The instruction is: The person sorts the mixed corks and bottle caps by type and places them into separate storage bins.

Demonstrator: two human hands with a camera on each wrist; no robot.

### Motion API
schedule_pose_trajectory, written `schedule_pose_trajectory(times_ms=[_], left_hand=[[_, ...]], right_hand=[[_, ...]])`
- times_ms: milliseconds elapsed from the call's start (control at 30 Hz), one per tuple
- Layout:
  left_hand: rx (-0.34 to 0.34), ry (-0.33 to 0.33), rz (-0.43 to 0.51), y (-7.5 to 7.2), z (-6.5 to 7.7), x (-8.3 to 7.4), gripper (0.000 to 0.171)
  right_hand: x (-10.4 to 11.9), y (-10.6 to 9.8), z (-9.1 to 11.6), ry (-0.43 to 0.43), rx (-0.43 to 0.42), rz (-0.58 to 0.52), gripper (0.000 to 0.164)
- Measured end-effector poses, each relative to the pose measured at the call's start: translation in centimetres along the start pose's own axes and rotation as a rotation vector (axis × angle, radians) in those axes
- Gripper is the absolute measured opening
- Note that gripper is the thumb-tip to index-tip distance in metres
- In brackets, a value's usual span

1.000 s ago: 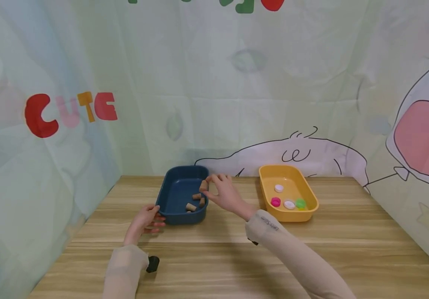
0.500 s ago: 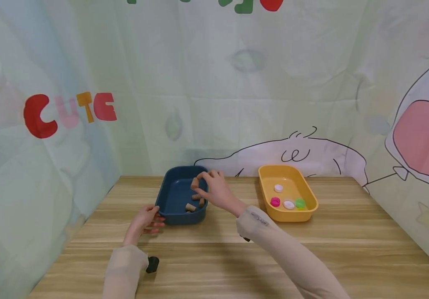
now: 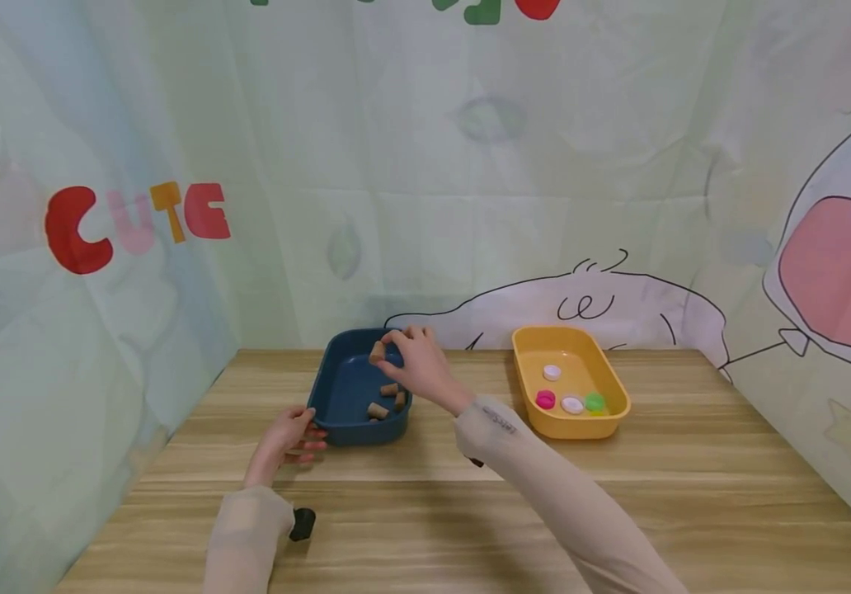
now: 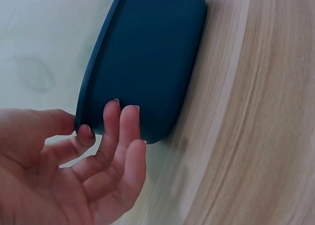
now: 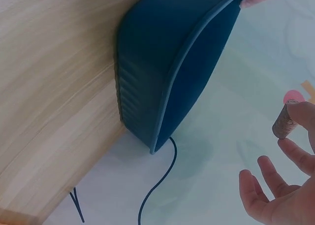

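Observation:
In the head view my right hand point(image 3: 423, 369) pinches a brown cork point(image 3: 377, 353) between thumb and forefinger, over the far right part of a dark blue plastic bin point(image 3: 360, 434). The right wrist view shows the same cork point(image 5: 285, 120) raised above the rim, the other fingers spread loosely. My left hand point(image 3: 288, 433) holds the bin's near left corner; in the left wrist view its thumb and forefinger pinch the rim and the remaining fingers lie along the outer wall point(image 4: 147, 52). Several corks point(image 3: 378, 411) lie in the bin's near right part.
To the right on the wooden table point(image 3: 396, 511) stands a yellow bin point(image 3: 577, 428). It holds several bottle caps, among them a pink cap point(image 3: 546, 400), a white cap point(image 3: 552, 373) and a green cap point(image 3: 594, 403). A printed cloth point(image 3: 425, 206) hangs behind.
My right hand has carried the cork leftward and slightly up, from the bin's right rim to over its inside. My left hand has stayed at the corner.

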State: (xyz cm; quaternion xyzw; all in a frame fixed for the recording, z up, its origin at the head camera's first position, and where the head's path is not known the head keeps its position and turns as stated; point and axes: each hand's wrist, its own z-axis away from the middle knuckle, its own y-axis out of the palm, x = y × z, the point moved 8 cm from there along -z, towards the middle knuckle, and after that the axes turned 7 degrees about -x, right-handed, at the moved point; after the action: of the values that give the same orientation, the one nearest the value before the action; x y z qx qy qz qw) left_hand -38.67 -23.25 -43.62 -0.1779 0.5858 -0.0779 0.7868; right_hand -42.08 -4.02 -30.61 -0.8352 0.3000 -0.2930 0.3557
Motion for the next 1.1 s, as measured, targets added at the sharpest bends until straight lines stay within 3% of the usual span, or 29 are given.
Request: schedule_pose_trajectory(times_ms=[267, 567, 1100], left_hand=[[-0.002, 0.005, -0.001, -0.1, 0.1, 0.0, 0.03], [0.002, 0.011, 0.003, 0.0, 0.2, 0.0, 0.03], [0.021, -0.004, 0.027, 0.1, 0.1, 0.0, 0.038]], right_hand=[[-0.4, 0.5, -0.6, 0.045, 0.027, 0.014, 0.029], [-1.1, 2.0, 0.4, 0.091, 0.195, 0.072, 0.046], [-1.9, 2.2, 0.9, 0.103, 0.167, 0.054, 0.032]])
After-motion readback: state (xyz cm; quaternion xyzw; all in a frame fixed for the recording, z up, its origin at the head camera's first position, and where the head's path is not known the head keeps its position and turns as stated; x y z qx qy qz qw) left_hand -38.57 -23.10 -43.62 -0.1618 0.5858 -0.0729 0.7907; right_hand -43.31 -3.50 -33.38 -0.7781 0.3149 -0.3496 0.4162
